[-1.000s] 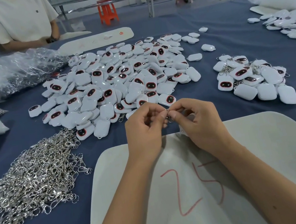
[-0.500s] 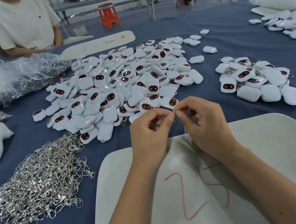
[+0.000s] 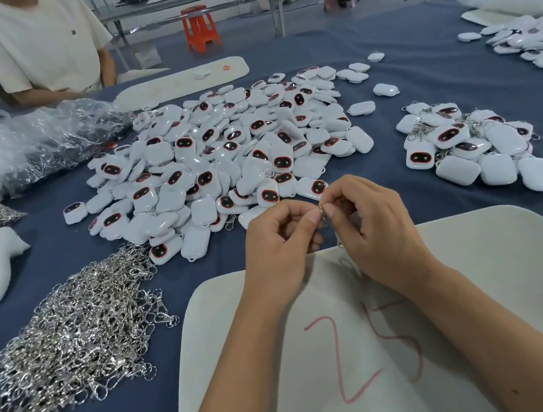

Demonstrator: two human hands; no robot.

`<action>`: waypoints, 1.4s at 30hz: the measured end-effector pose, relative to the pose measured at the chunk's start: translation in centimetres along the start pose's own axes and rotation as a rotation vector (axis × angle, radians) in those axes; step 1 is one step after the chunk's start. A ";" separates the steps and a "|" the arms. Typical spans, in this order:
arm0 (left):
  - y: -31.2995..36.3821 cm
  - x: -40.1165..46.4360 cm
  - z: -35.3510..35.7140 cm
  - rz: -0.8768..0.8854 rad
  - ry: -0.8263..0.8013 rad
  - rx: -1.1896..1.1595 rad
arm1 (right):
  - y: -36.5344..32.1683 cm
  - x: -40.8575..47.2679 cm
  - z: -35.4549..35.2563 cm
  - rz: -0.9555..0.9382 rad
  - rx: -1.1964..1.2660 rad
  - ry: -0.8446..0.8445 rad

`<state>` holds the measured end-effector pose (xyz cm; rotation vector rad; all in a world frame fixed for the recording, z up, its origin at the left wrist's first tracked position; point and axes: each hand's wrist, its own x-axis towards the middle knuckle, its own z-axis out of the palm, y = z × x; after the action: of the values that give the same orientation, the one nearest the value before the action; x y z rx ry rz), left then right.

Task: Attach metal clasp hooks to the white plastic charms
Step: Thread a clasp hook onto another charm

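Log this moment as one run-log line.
step: fitting clasp | left hand: pinches clasp hook | right hand: pinches same hook | charm: hidden | finished pile: right

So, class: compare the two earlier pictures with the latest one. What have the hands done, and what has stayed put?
Very little changed. The left hand and right hand stayed together above the white board, both still pinching the small metal clasp hook between their fingertips; nothing was picked up or let go. The big charm pile, the finished pile and the heap of hooks lie as before.
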<state>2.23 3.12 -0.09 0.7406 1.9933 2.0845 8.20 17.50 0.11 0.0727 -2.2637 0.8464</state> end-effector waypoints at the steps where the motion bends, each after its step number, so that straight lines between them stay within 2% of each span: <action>1: 0.0 0.0 0.0 -0.005 0.000 -0.009 | -0.1 0.0 0.1 0.006 0.001 0.004; 19: 0.1 0.1 0.1 -0.007 -0.014 -0.049 | -0.1 -0.1 0.4 0.011 -0.045 0.024; 30: 0.0 -0.5 2.5 0.015 0.179 -0.032 | -0.9 -0.3 0.9 0.079 0.044 0.154; 36: 0.1 -0.8 2.9 0.081 0.188 0.016 | -1.2 -0.3 0.9 0.130 0.077 0.204; 42: 0.3 -0.9 2.2 0.141 0.163 0.078 | -1.3 -0.3 0.6 0.113 0.107 0.120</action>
<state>4.07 4.61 -0.05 0.7677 2.1775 2.2231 8.37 16.07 0.31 -0.0559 -2.1254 1.0044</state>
